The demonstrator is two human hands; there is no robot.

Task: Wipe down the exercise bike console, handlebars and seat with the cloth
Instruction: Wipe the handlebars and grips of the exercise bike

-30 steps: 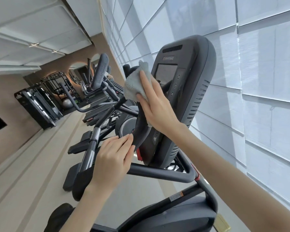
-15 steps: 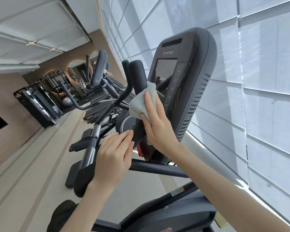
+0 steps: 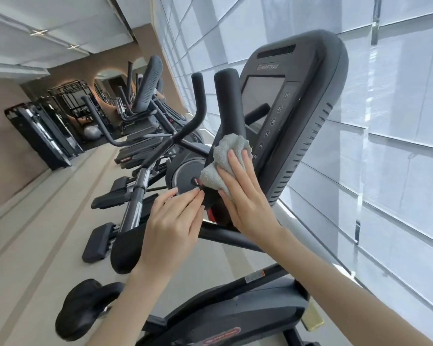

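Note:
The dark grey console (image 3: 308, 116) with its screen stands at upper right of the tilted view. A black upright handlebar grip (image 3: 229, 103) rises in front of it. My right hand (image 3: 245, 196) presses a crumpled grey cloth (image 3: 223, 163) around the lower part of that grip. My left hand (image 3: 173, 228) sits just left of it, fingertips touching the handlebar base. A horizontal black handlebar (image 3: 225, 236) runs under both hands. The black seat (image 3: 85, 310) shows at bottom left.
A second grip (image 3: 200, 103) stands to the left. Further exercise machines (image 3: 145, 101) line up along the window wall (image 3: 398, 171) with white blinds. A dark rack (image 3: 43, 136) stands against the left wall, with beige floor (image 3: 35, 233) between.
My right hand slid the cloth down the upright grip, from its top to its lower part. The left hand stayed at the base. The camera view shifted slightly.

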